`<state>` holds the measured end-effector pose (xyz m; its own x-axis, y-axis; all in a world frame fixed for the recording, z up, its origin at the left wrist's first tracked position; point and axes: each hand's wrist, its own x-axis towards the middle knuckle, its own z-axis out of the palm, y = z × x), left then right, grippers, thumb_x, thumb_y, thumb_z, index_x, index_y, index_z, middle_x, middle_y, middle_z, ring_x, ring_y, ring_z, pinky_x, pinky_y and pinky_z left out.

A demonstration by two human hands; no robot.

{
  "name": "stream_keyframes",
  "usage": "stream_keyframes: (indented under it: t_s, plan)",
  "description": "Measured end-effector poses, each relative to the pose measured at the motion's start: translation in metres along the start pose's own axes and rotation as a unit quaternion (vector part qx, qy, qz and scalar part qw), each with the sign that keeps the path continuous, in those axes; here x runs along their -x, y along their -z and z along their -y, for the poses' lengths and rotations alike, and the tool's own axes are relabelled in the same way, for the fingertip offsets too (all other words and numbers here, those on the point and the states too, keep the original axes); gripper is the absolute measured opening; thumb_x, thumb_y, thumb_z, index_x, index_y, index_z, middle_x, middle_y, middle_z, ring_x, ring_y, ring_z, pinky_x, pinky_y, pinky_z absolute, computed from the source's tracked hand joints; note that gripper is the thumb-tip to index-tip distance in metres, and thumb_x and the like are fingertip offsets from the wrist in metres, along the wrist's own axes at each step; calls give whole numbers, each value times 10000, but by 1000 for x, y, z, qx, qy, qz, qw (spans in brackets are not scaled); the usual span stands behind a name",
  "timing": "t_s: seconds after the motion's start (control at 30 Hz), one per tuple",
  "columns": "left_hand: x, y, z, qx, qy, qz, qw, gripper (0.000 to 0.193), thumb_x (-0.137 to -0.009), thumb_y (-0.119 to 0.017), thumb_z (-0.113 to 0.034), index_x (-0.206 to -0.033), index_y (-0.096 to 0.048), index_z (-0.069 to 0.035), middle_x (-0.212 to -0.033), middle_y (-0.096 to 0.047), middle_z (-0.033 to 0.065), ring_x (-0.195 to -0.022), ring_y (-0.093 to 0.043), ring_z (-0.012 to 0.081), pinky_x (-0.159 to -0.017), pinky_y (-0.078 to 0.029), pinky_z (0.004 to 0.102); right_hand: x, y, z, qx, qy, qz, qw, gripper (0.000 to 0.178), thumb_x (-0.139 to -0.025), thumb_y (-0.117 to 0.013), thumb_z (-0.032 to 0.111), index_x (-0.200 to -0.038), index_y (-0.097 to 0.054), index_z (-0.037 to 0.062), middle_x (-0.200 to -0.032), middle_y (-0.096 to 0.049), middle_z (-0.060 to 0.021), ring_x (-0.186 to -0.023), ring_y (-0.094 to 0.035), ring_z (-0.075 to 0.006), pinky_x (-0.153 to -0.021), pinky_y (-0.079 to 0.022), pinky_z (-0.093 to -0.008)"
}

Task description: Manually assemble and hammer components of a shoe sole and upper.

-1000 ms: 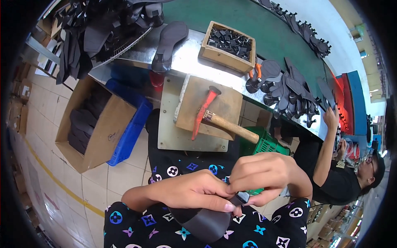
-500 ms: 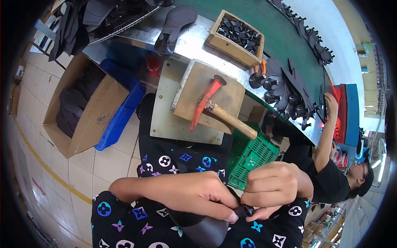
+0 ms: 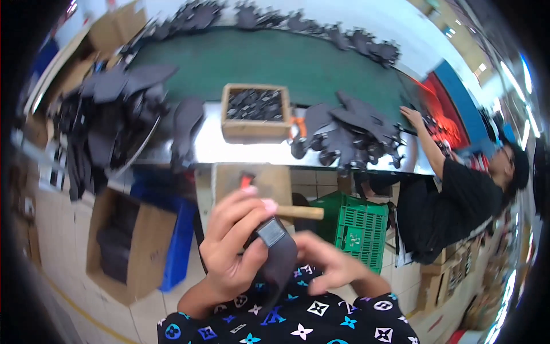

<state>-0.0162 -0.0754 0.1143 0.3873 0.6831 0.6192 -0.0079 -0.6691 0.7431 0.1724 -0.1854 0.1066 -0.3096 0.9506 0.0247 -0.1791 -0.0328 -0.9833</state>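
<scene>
A dark grey shoe sole [image 3: 279,258] with a shiny square heel end is raised in front of me. My left hand [image 3: 236,243] grips it by the heel, thumb on one side and fingers on the other. Close to the sole's right edge is my right hand [image 3: 332,264], blurred, its thumb and fingers apart; whether it touches the sole I cannot tell. Beyond my left fingers lies a hammer [image 3: 301,212] with a red head and wooden handle on a brown pad [image 3: 269,175]. My left hand hides part of the hammer.
A wooden box [image 3: 256,131] of small black pieces stands on the metal-edged workbench [image 3: 189,67]. Heaped soles [image 3: 352,129] lie right of it, beside orange-handled pliers [image 3: 298,127]. A cardboard box [image 3: 150,246] and green crate [image 3: 360,235] flank me. A co-worker [image 3: 458,192] reaches across at right.
Both hands have risen from my lap with the sole, which now shows its heel end. My right hand has opened and come away from the heel. The view has tilted up toward the bench.
</scene>
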Motion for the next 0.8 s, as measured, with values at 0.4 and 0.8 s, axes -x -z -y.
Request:
stream_keyframes:
  t_s: [0.4,0.8]
  plan:
    - [-30,-51,166,-171,205,198,943,366,-981,-545,-314,-1037,-691,17,-1112,-675,199,-1078,-587,369,-983,-412,461,247,185,-223,77,-78,-650,752,278,-1025,-549,237,-1217,-540,36,-973,-641,-52,-893,-612,-155,-852,-490,-302]
    - [-16,-45,165,-256,140,197,936,313,-907,-604,-292,-985,-722,-14,-965,-640,192,-977,-583,379,-903,-430,452,89,261,-61,434,81,-637,632,432,-958,-629,248,-1275,-550,-35,-1019,-629,-182,-835,-628,-338,-751,-512,-415]
